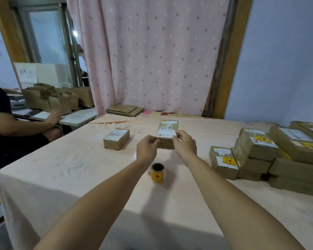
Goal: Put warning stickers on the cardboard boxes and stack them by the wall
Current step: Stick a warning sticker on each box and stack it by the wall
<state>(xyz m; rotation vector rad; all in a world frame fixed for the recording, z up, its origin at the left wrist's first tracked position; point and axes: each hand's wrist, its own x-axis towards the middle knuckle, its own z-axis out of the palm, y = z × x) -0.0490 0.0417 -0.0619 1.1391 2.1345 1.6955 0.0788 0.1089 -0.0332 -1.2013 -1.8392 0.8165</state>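
A cardboard box marked "2-4" [167, 129] lies at the table's middle, white label up. My left hand [147, 147] grips its near left corner and my right hand [184, 142] grips its near right corner. A smaller box marked "2-2" [116, 138] sits to the left, untouched. A yellow roll of warning stickers [157, 172] stands upright on the cloth between my forearms. Several boxes bearing yellow stickers [258, 143] are stacked at the right by the wall, with one stickered box [224, 162] in front of the stack.
A peach cloth covers the table [61, 177]. Flattened cardboard [124, 110] lies at the far edge before a pink curtain. Another person [11, 123] sits at the left beside a desk holding brown paper bags [58, 100].
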